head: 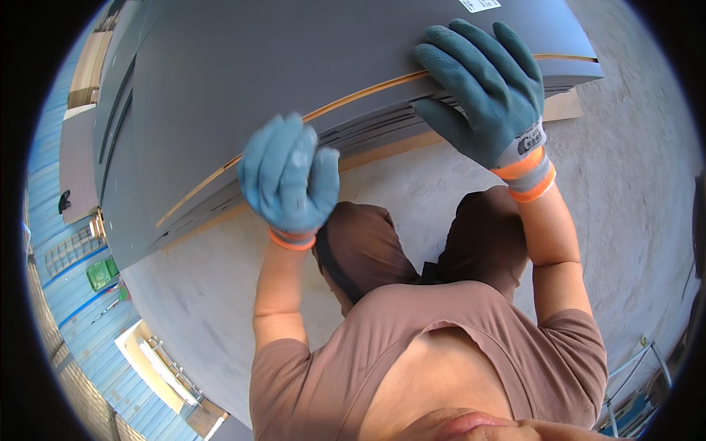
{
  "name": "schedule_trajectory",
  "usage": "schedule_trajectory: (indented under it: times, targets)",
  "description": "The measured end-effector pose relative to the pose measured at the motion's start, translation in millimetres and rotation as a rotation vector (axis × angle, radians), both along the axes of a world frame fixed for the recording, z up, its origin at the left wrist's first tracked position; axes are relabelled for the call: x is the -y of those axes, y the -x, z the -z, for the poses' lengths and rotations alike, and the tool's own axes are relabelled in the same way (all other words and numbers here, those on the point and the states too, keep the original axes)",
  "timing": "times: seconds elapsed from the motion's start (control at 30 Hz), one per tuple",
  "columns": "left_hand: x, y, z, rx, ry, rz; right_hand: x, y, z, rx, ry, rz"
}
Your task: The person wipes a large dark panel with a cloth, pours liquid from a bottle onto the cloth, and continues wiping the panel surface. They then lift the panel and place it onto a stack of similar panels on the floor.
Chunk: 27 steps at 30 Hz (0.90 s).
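Note:
A stack of large flat dark-grey panels (265, 60) lies before me, with a light wood-coloured strip (364, 93) running along the near edge of the upper panels. My left hand (289, 173), in a blue-grey coated work glove with an orange-striped cuff, is at this edge near the middle; it is blurred, and its hold on anything cannot be made out. Farther right, my right hand (485, 93) in a matching glove lies over the panel edge, fingers spread on the top and thumb at the edge below. A white label (480, 4) with print sits on the top panel.
Under the stack shows a pale wooden board (565, 106). Grey concrete floor (623, 182) surrounds my knees. At the left are a blue corrugated wall (105, 342), a green plastic container (102, 274) and leaning boards (154, 366). A metal frame (634, 375) stands at the lower right.

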<state>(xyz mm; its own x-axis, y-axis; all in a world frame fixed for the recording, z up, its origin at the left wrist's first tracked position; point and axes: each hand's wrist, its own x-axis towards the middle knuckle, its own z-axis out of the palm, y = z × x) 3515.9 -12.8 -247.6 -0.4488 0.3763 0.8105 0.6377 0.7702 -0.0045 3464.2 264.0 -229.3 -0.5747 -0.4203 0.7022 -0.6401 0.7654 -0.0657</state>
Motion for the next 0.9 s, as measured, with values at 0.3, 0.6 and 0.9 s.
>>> schedule_trajectory:
  times: [0.3, 0.6, 0.9]
  targets:
    - [-51.0, -63.8, 11.8, 0.728, -0.955, -0.173, -86.2, 21.7, 36.3, -0.285, 0.462, 0.381]
    - [-56.2, -50.1, 27.0, 0.821, -1.017, -0.089, -174.4, 39.9, 92.9, -0.138, 0.147, 0.401]
    - [-61.6, -42.4, 29.2, 0.746, -1.005, -0.045, -162.0, 36.4, 100.7, 0.333, 0.76, 0.424]
